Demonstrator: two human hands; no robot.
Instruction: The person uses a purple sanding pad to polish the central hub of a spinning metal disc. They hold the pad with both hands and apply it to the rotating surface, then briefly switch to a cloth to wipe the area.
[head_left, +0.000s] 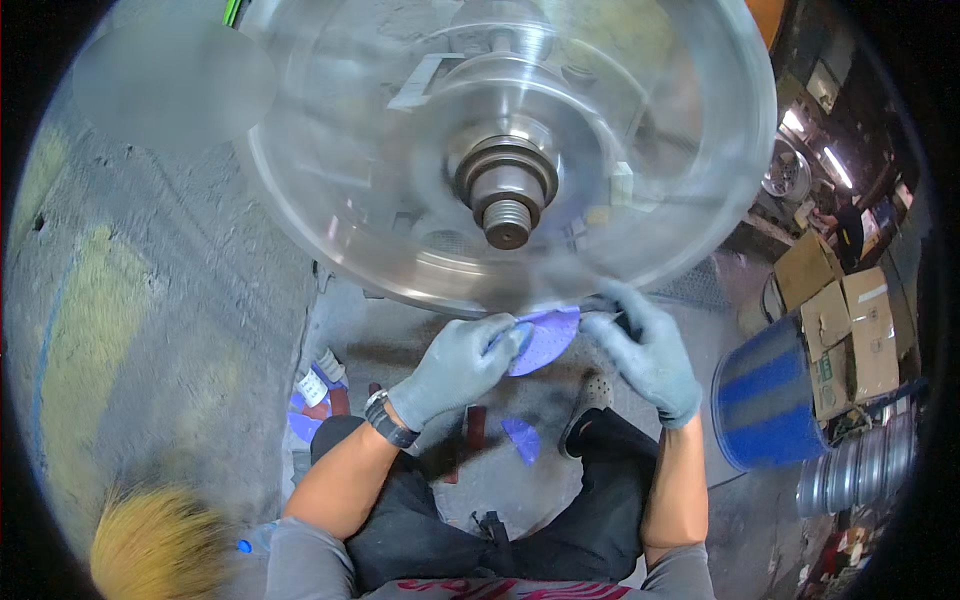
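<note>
A large metal wheel rim (337, 240), blurred as if spinning, sits on a shaft with a threaded end (508, 225) straight before me. My left hand (457, 367), in a grey glove, pinches a folded purple perforated abrasive disc (551, 341) just below the rim's lower edge. Close to the disc's right side is my gloved right hand (649, 349), its fingers bent and partly blurred near the rim; a dark object seems to lie by its fingers, too unclear to name. Whether that hand grips anything cannot be told.
More purple abrasive pieces (521, 440) lie on the floor between my feet and at the left, beside a white cup-like container (311, 388). At right stand a blue drum (765, 397), cardboard boxes (874, 337) and stacked metal rims (859, 465). Another person (849, 229) is far right.
</note>
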